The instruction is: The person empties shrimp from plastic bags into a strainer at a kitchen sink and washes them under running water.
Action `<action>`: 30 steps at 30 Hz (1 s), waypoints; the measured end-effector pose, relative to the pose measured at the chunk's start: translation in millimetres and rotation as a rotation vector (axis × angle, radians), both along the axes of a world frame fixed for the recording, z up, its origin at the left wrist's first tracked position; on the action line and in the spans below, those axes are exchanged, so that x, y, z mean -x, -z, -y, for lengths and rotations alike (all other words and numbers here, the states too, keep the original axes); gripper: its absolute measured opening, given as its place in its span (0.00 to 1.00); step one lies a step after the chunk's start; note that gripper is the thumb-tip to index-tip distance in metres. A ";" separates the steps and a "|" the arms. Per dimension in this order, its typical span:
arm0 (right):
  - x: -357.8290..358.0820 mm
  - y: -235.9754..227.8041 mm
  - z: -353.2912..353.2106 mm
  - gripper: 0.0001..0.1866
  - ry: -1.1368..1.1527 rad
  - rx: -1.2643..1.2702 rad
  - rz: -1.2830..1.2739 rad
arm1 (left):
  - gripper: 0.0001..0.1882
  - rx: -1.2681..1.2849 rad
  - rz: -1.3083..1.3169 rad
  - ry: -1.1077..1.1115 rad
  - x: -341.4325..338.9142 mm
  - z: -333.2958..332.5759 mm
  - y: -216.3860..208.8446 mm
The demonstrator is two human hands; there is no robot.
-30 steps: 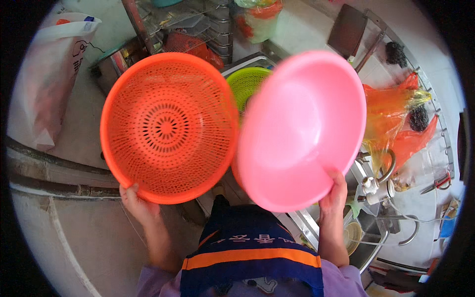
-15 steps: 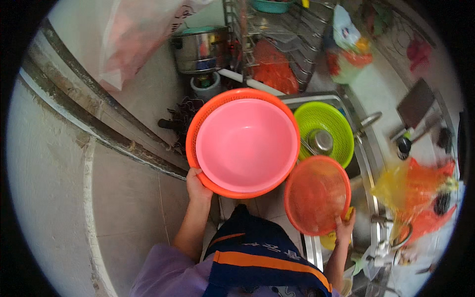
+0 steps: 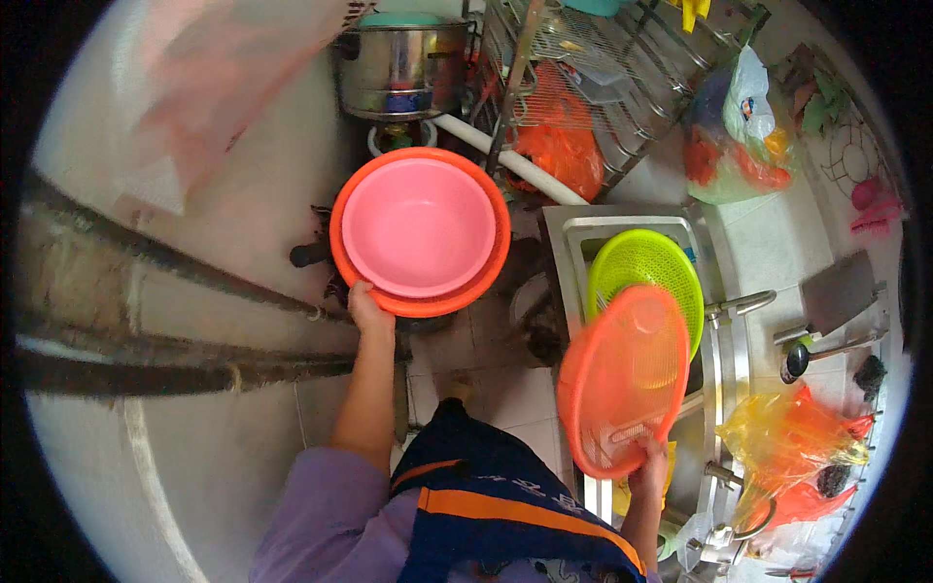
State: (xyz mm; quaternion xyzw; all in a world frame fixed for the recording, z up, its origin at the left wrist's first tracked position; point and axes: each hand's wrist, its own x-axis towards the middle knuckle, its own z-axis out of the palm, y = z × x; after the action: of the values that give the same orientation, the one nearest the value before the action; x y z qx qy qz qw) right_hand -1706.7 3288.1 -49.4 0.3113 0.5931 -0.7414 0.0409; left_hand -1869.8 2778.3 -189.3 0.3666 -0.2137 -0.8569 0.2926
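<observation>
Minding the steel sink (image 3: 562, 255) matters first, as it is the largest piece in reach and its left edge lies under part of one load. Well to the left of its far-left corner, off the sink, the orange colander (image 3: 428, 308) is held up over the floor. Nested in it sits the pink basin (image 3: 418, 228), which looks loose; a near-level carry would be the safest, since a one-sided rim hold lets a wide stack dip on the far side and the basin slide.

The coral basket (image 3: 627, 379) is tilted, overlapping the sink's left edge in this view and covering the near part of the green colander (image 3: 641, 251) that rests in the sink. Whether those two touch I cannot tell; lifting the basket a little would avoid snagging on the colander's rim.

Smallest are the hands. The left hand (image 3: 372, 308) has its grip pinching the orange colander's near-left rim, the fingers beneath hidden; spreading them well under the wall would steady the weight. The right hand (image 3: 649, 466) has its grip closed on the basket's near-right rim, where a firm wrist should limit swinging.
</observation>
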 end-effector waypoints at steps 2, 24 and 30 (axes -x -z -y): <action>55.3 -27.0 58.4 0.21 0.109 -0.006 -0.049 | 0.17 -0.056 -0.011 0.070 10.9 -18.2 -18.1; -18.0 55.3 23.6 0.13 -0.045 -0.032 0.286 | 0.19 0.233 0.142 0.337 15.8 -13.2 -24.2; -73.4 42.9 5.0 0.13 0.026 -0.022 0.284 | 0.25 0.299 0.567 0.387 18.0 -47.8 -65.2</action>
State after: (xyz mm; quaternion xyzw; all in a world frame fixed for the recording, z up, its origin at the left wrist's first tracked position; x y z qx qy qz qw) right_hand -1633.3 3283.1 -92.3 0.4213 0.5852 -0.6839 0.1116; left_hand -1887.8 2826.0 -124.0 0.4953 -0.4744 -0.7201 0.1049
